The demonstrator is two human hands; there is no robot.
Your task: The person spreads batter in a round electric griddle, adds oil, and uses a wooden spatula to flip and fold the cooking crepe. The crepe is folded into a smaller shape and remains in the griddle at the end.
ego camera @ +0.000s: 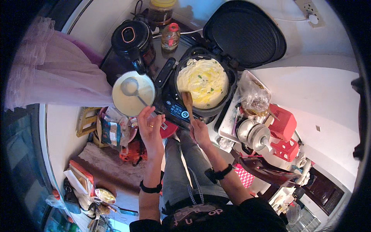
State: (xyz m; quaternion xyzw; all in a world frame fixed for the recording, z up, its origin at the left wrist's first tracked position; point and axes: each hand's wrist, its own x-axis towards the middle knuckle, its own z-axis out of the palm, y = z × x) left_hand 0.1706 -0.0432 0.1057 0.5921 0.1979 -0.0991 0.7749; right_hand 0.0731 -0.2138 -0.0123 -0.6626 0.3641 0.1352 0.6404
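Note:
My right hand (199, 132) grips the handle of a wooden spatula (187, 101). The spatula's flat end rests at the near left edge of a pale, thick batter (204, 78) with yellow oily streaks and green bits. That batter fills the round black pan of an electric griddle (230, 87), whose ridged lid (246, 34) stands raised behind. To the left, a white pot (114, 97) contains a thin cream-coloured liquid and a metal ladle (129, 87). My left hand (150, 124) is at the ladle's handle, thumb and fingers somewhat apart; whether it grips the handle is unclear.
A black electric kettle (132, 37) stands behind the pot, beside a red-capped bottle (171, 36) and a yellow-lidded jar (161, 14). At the right, a white tray (227, 127) bears a plastic bag and metal lids. Red stools (282, 121) stand beyond it.

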